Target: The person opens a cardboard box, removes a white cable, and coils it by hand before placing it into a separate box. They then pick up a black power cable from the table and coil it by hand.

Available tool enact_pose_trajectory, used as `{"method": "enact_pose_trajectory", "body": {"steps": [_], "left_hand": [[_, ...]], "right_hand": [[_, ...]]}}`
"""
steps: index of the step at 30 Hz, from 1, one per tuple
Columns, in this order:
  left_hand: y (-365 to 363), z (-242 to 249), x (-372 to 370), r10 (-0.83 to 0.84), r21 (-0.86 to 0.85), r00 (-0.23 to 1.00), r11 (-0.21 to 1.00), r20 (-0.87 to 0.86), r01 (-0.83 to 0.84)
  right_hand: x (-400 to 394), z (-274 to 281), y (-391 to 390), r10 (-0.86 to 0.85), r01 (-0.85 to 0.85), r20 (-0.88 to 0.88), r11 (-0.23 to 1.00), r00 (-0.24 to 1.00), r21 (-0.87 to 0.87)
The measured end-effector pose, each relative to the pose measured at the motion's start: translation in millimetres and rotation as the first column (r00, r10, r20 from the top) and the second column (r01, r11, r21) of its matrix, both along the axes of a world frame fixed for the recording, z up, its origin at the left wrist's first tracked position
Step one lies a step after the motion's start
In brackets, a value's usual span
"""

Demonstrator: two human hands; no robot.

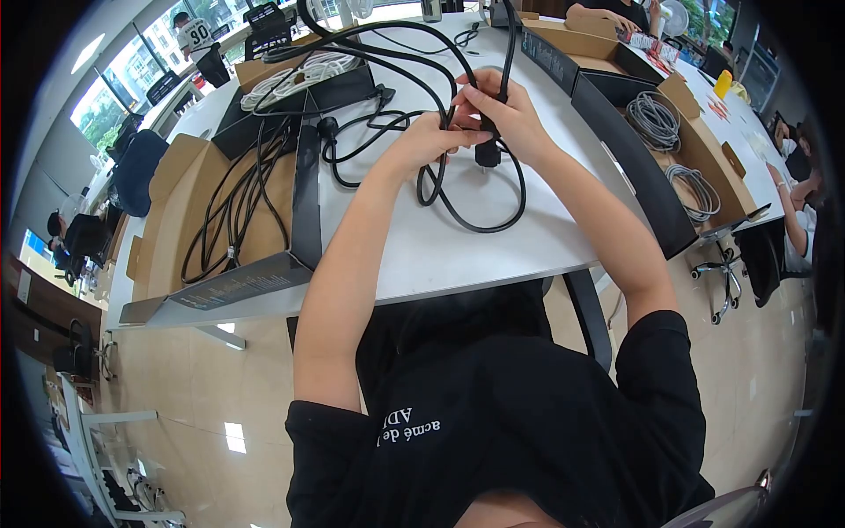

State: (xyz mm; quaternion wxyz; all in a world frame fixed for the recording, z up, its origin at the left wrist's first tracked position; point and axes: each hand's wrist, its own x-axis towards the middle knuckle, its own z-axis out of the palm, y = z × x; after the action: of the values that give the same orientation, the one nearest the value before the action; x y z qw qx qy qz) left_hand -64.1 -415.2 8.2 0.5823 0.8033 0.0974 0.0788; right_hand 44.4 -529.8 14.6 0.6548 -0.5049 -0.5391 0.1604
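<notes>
A thick black power cable [493, 228] hangs in loops between my hands, above the white table. My left hand [424, 143] is closed around strands of it, its fingers reaching toward the right hand. Higher and to the right, my right hand [509, 113] also grips the cable, with bent fingers close to the left fingertips. Just below the fingers shows the cable's black plug [487, 156], prongs downward. Part of the grip is hidden behind the fingers. A second plug [327, 130] lies on the table left of my left hand.
At left, an open box [306, 189] contains black cables [238, 198]; white cable [299, 79] is bundled behind it. At right, another open box [629, 180] has grey coils [653, 121]. A further box [576, 48] stands behind. Other people sit at the right and far side.
</notes>
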Motion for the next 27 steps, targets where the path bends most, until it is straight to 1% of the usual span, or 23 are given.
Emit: {"method": "enact_pose_trajectory", "body": {"steps": [1,2,4,5,8,9,12,15,18,19,21,22,23,24,27], "left_hand": [[-2.5,1.1,-0.6,0.019,-0.014,0.999,1.000,0.026,-0.018],[0.2,-0.8,1.4,0.031,0.012,0.998,0.999,0.061,-0.032],[7.4,-5.7,7.1,0.056,0.059,0.990,0.996,0.132,-0.064],[9.3,-9.3,9.0,0.106,-0.006,0.980,0.994,0.166,-0.107],[11.4,-8.4,9.6,0.109,-0.025,0.965,0.994,0.238,-0.106],[11.2,-6.6,9.0,0.124,-0.011,0.964,0.992,0.236,-0.125],[9.9,-1.4,5.1,0.143,-0.025,0.971,0.990,0.189,-0.141],[11.2,-3.7,5.1,0.203,-0.058,0.965,0.979,0.166,-0.196],[16.9,-4.9,7.1,0.236,-0.152,0.958,0.965,0.160,-0.213],[17.7,-4.8,6.6,0.230,-0.166,0.962,0.965,0.146,-0.205],[14.3,-5.6,8.0,0.295,-0.184,0.939,0.947,0.177,-0.263],[11.8,-5.7,8.3,0.328,-0.194,0.925,0.937,0.191,-0.292],[9.7,-5.3,8.3,0.322,-0.232,0.925,0.933,0.203,-0.274],[8.7,-3.9,8.0,0.310,-0.226,0.925,0.938,0.219,-0.261],[6.6,-1.8,8.0,0.287,-0.213,0.919,0.949,0.269,-0.234]], "right_hand": [[4.3,0.5,1.4,-0.015,0.016,0.045,1.000,0.999,-0.006],[8.4,0.6,2.3,-0.029,0.031,0.089,0.999,0.996,-0.013],[18.5,0.5,0.5,0.011,0.000,0.073,0.988,0.997,-0.156],[21.0,0.4,-0.2,0.031,-0.016,0.063,0.974,0.998,-0.226],[17.7,1.6,-4.9,0.088,-0.016,0.175,0.926,0.981,-0.377],[20.4,-1.0,-2.3,0.101,-0.033,0.163,0.927,0.982,-0.374],[20.6,-4.8,-0.8,0.154,-0.039,0.306,0.936,0.939,-0.350],[14.2,-1.6,-2.5,0.095,0.065,0.406,0.930,0.909,-0.362],[14.7,2.8,-2.2,0.075,0.163,0.447,0.867,0.891,-0.471],[15.0,2.8,-2.3,0.078,0.164,0.429,0.851,0.900,-0.499],[16.1,2.9,-2.1,0.082,0.164,0.394,0.819,0.915,-0.550],[15.5,3.9,-3.1,0.088,0.141,0.369,0.822,0.925,-0.551],[13.8,4.9,-4.9,0.095,0.118,0.343,0.825,0.935,-0.552],[13.0,5.2,-6.3,0.102,0.095,0.315,0.828,0.944,-0.553],[18.1,4.6,-7.6,0.108,0.099,0.293,0.787,0.950,-0.608]]}}
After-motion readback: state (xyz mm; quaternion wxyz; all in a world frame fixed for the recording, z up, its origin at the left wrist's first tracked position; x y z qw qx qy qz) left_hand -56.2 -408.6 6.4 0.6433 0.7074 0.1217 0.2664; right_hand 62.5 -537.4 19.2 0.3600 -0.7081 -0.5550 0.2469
